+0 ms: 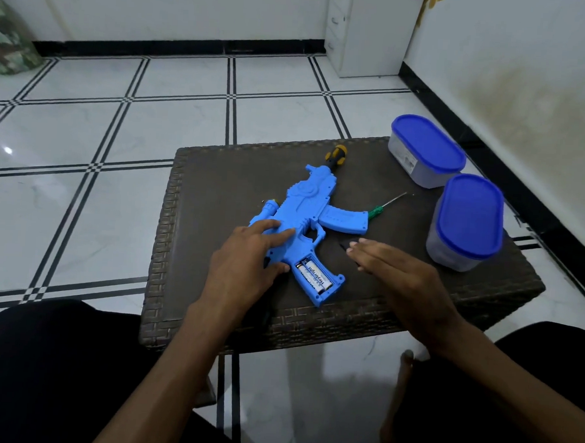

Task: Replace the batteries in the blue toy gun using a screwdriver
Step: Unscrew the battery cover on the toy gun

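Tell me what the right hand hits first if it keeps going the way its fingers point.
Probably the blue toy gun, near its trigger guard: the right hand points up-left, a small dark object just before its fingertips. Height is unclear.

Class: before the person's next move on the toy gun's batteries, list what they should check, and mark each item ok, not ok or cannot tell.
1. Battery compartment cover off: ok, batteries exposed.
2. Toy gun steadied: ok, left hand rests on it.
3. Right hand free: ok, open above the table.
4. Screwdriver within reach: ok, green handle beside the magazine.
5. Replacement batteries ready: cannot tell, both containers lidded.
6. Removed cover located: cannot tell.
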`<state>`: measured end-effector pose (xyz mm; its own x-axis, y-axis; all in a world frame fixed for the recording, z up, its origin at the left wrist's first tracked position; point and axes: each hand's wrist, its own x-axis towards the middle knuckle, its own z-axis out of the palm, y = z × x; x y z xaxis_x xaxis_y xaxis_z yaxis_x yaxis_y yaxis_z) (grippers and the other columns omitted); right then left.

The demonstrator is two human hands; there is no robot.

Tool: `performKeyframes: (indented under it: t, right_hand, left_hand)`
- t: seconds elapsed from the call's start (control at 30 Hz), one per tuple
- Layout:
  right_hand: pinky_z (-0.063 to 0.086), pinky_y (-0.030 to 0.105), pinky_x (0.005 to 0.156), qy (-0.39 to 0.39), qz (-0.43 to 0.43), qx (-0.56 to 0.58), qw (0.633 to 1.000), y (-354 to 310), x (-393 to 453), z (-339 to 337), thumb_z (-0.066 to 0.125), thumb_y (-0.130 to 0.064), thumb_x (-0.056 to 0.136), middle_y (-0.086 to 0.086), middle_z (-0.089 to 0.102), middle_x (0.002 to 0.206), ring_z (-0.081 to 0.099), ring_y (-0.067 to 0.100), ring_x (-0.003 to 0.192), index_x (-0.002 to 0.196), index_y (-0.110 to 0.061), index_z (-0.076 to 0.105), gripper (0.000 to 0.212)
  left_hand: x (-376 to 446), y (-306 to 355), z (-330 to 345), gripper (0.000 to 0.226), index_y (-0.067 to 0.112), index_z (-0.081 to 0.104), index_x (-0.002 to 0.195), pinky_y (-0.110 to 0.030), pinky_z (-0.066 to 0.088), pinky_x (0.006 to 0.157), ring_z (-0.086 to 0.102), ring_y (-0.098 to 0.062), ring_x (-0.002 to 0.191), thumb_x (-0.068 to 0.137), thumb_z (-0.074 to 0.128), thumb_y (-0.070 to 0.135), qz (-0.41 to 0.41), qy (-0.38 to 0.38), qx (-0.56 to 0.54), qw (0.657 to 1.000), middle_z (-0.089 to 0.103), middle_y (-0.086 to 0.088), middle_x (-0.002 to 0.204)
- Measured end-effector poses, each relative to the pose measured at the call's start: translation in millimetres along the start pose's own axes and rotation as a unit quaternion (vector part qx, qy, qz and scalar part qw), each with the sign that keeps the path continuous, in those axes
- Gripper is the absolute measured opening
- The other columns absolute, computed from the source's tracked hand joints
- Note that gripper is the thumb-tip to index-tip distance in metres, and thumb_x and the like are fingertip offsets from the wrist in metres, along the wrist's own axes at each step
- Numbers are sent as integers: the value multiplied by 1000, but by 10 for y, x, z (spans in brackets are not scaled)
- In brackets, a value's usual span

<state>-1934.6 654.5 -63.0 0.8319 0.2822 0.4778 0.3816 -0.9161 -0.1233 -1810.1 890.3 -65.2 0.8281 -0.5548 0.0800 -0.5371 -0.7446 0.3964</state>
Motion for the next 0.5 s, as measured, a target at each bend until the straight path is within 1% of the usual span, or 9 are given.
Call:
performKeyframes:
  t: [0.03, 0.07, 0.13, 0.2, 0.33, 0.43, 0.5]
  right_hand:
    - [47, 32, 103, -7, -2, -3, 1000, 33, 2, 25, 52, -8, 91, 14, 66, 124, 62, 25, 117, 122, -2, 65, 34]
    - [50, 35, 100, -12, -4, -1, 1000, 62, 8, 50, 55, -5, 90, 15, 66, 123, 63, 26, 116, 121, -1, 65, 34]
    - [52, 40, 97, -26, -1, 11, 1000, 112, 21, 111, 68, 7, 81, 17, 66, 123, 63, 29, 116, 121, 1, 65, 41]
    - [51, 42, 97, -40, 3, 19, 999, 146, 47, 156, 75, 12, 72, 18, 66, 122, 64, 30, 114, 120, 2, 65, 50]
    - [46, 38, 97, -56, 2, 8, 998, 199, 64, 261, 79, 9, 70, 17, 67, 120, 66, 29, 112, 119, 0, 67, 51]
    - [44, 31, 97, -70, 11, 2, 998, 213, 48, 354, 76, -2, 78, 14, 68, 120, 66, 27, 112, 118, -5, 68, 41]
    - [45, 30, 96, -79, 32, 7, 996, 206, 50, 373, 74, -9, 83, 10, 68, 121, 65, 25, 113, 118, -10, 69, 36]
  left_hand:
    - [-15, 17, -6, 61, 44, 47, 139, -44, 50, 92, 42, -19, 129, 84, 71, 37, 0, 8, 16, 1000, 41, 16, 147]
    - [-35, 38, -11, 58, 43, 48, 138, -43, 52, 89, 45, -19, 126, 85, 69, 37, 0, 20, 30, 999, 42, 16, 146]
    - [-75, 63, 0, 54, 41, 50, 137, -39, 53, 85, 49, -18, 121, 86, 67, 38, -2, 40, 46, 998, 44, 16, 143]
    - [-109, 63, 4, 52, 39, 51, 136, -37, 53, 82, 51, -18, 117, 86, 66, 38, -5, 53, 54, 997, 46, 16, 141]
    - [-191, 38, 7, 48, 34, 57, 132, -39, 54, 78, 54, -23, 111, 85, 68, 33, -15, 70, 50, 996, 52, 10, 137]
    - [-250, 26, 15, 47, 34, 57, 131, -39, 55, 75, 53, -23, 110, 85, 67, 33, -26, 78, 53, 995, 52, 11, 136]
    - [-268, 29, 17, 48, 36, 56, 133, -37, 54, 74, 51, -21, 111, 86, 66, 35, -32, 77, 60, 995, 51, 13, 136]
